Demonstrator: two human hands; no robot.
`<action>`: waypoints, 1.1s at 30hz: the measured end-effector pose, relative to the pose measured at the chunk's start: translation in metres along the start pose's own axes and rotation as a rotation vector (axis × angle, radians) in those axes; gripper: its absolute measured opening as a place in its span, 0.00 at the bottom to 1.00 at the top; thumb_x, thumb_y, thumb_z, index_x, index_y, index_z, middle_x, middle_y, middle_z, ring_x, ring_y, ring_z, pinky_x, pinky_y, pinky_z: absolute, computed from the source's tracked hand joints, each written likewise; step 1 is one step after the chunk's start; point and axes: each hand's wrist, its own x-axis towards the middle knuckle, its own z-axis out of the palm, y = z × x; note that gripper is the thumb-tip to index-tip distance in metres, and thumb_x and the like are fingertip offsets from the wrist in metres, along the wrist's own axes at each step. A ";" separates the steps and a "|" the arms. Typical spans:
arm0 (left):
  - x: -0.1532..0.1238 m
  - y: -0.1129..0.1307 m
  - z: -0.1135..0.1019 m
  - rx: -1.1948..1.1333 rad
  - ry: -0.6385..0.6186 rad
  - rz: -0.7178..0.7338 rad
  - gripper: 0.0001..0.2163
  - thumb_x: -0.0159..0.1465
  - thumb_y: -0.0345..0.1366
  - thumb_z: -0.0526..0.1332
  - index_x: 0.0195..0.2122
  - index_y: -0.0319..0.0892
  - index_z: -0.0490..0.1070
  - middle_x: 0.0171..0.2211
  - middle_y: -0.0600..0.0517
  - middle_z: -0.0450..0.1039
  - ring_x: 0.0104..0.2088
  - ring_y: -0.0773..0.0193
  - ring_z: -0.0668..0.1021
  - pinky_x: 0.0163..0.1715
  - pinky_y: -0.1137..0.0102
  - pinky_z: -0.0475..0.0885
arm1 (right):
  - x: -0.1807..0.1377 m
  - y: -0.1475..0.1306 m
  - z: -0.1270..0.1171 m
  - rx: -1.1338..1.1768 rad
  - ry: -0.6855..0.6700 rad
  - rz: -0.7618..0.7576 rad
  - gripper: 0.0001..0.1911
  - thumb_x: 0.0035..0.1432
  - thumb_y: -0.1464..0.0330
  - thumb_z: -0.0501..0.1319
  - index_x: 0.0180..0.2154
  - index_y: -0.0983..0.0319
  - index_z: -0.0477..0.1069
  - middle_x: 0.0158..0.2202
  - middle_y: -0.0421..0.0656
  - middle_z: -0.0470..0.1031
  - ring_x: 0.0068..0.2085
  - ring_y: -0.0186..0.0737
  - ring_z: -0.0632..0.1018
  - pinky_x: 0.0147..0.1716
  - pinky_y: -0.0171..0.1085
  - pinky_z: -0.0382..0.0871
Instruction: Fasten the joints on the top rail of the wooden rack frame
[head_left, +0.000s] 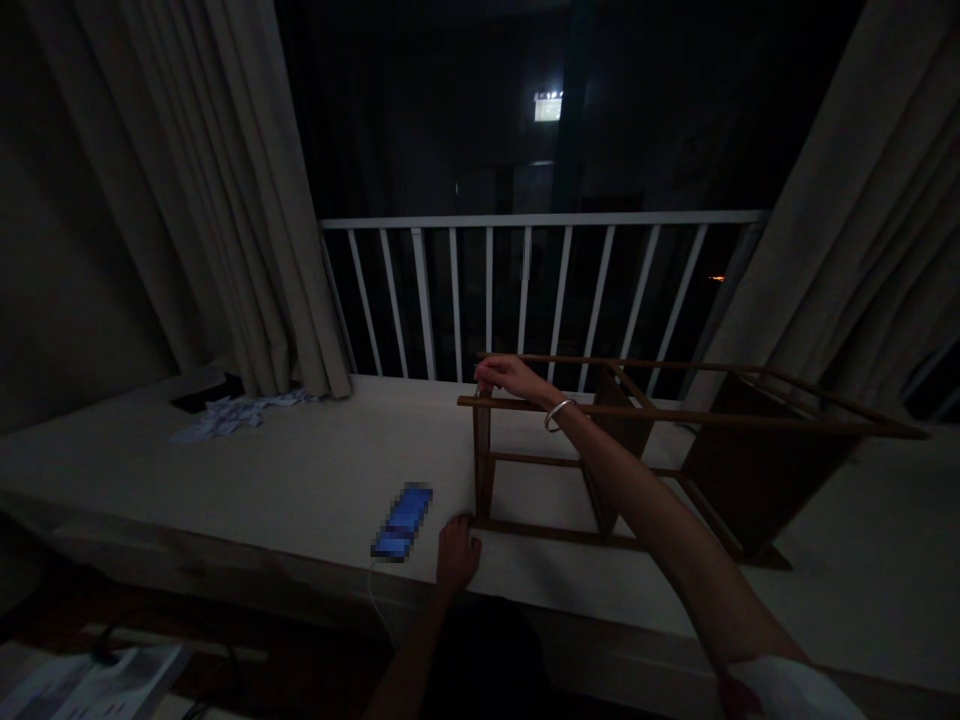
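A brown wooden shelf rack (555,535) lies on its side on the pale window ledge (315,470), with its end frame towards the left. My right hand (510,374), with a silver bangle (559,413) at the wrist, is at the top of that end. Its fingers are pinched together, and whatever they grip is too small and dark to make out. Lower down, my left hand (457,555) rests on the ledge, fingers lying on the surface beside the rack's bottom corner. Left of it lies a phone (403,522) with a lit, blurred screen.
A thin white cable (377,605) runs from the phone over the ledge's front edge. Crumpled white papers (236,412) lie by the left curtain (217,200). Behind the rack stands a white railing (525,290) before the dark window. Papers (112,680) lie at lower left.
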 end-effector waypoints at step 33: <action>-0.001 0.003 -0.002 0.017 0.003 0.009 0.18 0.56 0.32 0.47 0.49 0.37 0.59 0.46 0.44 0.62 0.49 0.59 0.63 0.50 0.63 0.52 | 0.000 -0.010 0.014 -0.124 0.070 -0.041 0.15 0.53 0.59 0.52 0.29 0.66 0.66 0.23 0.40 0.66 0.26 0.31 0.68 0.28 0.31 0.62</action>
